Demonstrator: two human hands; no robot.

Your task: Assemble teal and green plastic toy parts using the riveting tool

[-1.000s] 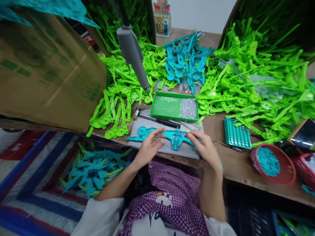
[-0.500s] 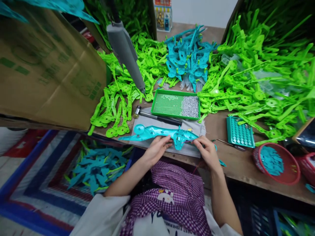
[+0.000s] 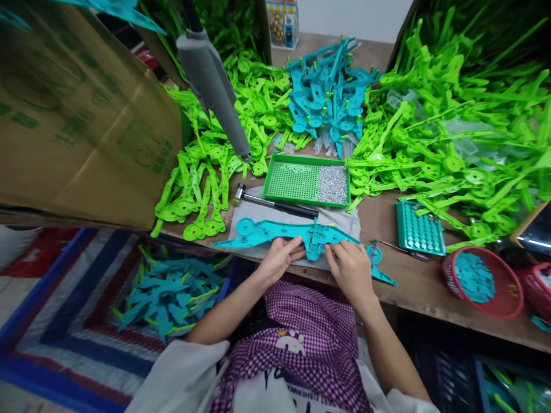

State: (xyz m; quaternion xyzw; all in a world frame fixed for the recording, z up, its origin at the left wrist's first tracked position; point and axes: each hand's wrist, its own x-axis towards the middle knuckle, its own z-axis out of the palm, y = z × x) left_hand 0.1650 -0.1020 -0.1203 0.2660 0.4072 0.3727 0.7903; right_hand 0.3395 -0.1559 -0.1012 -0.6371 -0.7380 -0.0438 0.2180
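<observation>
A long turquoise plastic half-shell (image 3: pixel 282 231), with a round hub at each end and a ribbed middle section, lies across a grey cloth (image 3: pixel 253 251) at the bench edge. My left hand (image 3: pixel 280 259) holds its near edge just left of the middle, thumb and fingers closed on it. My right hand (image 3: pixel 350 267) is on the part right of the middle, fingers bent against its near edge. A thin reddish line shows near the right hub. Whatever is under my right fingertips is hidden. Behind the part lies a hammer (image 3: pixel 279 206) with a black grip.
A green tray (image 3: pixel 293 179) with small metal pieces stands behind the hammer. A grey power screwdriver (image 3: pixel 215 92) hangs at left. Lime-green parts (image 3: pixel 413 166) and turquoise parts (image 3: pixel 331 97) are piled behind. At right are a teal box (image 3: pixel 419 228), a thin tool and a red basket (image 3: pixel 508 295).
My right hand has moved left along the turquoise half-shell towards its middle, uncovering the right end. The left hand stays almost in place.
</observation>
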